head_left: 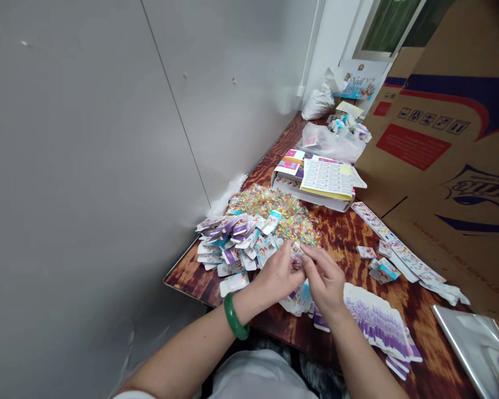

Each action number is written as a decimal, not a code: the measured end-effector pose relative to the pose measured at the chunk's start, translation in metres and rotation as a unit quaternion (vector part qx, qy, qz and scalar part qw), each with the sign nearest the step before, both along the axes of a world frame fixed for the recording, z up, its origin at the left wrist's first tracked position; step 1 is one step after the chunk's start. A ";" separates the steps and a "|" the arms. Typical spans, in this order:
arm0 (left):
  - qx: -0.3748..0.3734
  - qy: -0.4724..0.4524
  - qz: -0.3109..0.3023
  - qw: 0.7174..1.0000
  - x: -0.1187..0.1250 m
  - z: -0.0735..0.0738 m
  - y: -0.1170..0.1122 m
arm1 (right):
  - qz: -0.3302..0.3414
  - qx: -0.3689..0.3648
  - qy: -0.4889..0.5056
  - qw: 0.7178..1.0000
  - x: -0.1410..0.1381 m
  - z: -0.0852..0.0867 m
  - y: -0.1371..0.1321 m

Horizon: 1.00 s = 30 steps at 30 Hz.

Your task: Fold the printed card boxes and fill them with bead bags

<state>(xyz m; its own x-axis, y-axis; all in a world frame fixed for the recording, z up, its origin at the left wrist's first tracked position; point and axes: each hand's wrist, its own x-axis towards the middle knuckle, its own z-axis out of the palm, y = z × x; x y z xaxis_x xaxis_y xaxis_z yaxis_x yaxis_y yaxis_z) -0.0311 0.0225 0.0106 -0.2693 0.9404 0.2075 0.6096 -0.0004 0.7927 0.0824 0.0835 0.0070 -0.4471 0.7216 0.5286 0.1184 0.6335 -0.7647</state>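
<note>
My left hand (278, 275), with a green bangle (234, 317) on its wrist, and my right hand (324, 279) meet over the wooden table (349, 235). Both pinch one small printed card packet (296, 256) between the fingertips. Just left of the hands lies a heap of several white and purple card packets (235, 244). Behind it spreads a pile of tiny colourful pieces (283, 213). Under and right of my right wrist a fanned row of purple-edged cards (378, 324) rests on the table.
A shallow white box with printed sheets (322, 183) sits further back, then clear plastic bags (330, 141). Large cardboard cartons (444, 149) stand along the right. A strip of packets (393, 244) and loose ones (382, 269) lie right. A silver tray (474, 343) is at the near right corner. A grey wall (87, 166) closes the left.
</note>
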 end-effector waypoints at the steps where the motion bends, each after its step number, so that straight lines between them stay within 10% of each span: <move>1: -0.001 -0.005 0.002 1.000 -0.001 0.000 -0.001 | 0.010 0.032 -0.022 0.999 0.001 -0.001 0.000; 7: -0.027 0.036 0.025 0.999 -0.020 0.000 -0.003 | 0.085 0.049 -0.108 0.989 0.003 -0.007 0.009; 14: -0.017 0.289 0.220 0.932 -0.063 0.020 0.002 | -0.062 -0.098 -0.311 0.943 0.020 -0.034 0.045; 21: -0.087 0.291 0.015 0.953 0.001 -0.017 -0.006 | -0.071 -0.121 -0.404 0.904 0.017 -0.055 0.048; 30: -0.167 0.294 -0.006 0.941 0.019 -0.040 -0.002 | -0.071 -0.140 -0.368 0.917 0.011 -0.064 0.051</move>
